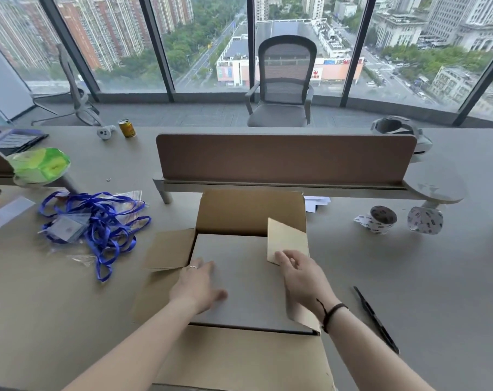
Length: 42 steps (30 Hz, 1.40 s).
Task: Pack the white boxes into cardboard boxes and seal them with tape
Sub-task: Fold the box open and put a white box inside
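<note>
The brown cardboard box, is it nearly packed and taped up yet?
Partly. A flat white box already lies inside the open brown cardboard box. Right now the left hand rests flat on it, and the right hand touches the right side flap. Still left: folding the flaps shut and sealing them with the printed tape rolls on the desk.

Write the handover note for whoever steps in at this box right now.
Left hand: open, flat on the white box inside the cardboard box.
Right hand: fingers at the right flap, which stands up.
Done: white box sits in the carton.
Left: all flaps are open, so fold them down and tape the seam. Two tape rolls lie on the table to the right; a black tool lies near the right forearm.
</note>
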Each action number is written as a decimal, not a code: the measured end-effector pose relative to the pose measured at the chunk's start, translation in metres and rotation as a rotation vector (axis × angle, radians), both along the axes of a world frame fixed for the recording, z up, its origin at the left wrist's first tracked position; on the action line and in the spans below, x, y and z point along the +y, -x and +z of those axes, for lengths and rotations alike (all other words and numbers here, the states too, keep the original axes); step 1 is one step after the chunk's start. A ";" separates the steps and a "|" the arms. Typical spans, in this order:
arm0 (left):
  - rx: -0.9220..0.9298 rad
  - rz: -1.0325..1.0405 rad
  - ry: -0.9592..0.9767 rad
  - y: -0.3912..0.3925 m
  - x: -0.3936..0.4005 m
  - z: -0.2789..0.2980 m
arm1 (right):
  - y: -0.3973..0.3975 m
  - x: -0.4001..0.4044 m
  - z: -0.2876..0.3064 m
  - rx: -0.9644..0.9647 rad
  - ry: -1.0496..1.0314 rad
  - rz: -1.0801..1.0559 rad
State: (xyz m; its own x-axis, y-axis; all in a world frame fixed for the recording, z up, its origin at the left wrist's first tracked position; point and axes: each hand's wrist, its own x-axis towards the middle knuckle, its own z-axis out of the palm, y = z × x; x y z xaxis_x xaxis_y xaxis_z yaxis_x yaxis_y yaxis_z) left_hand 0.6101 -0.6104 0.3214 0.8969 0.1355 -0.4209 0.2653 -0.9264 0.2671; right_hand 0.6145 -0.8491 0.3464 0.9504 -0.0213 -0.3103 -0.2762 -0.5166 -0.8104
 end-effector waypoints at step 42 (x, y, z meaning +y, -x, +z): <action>0.063 0.195 1.141 -0.004 0.087 0.050 | -0.002 0.045 -0.058 0.164 0.786 0.547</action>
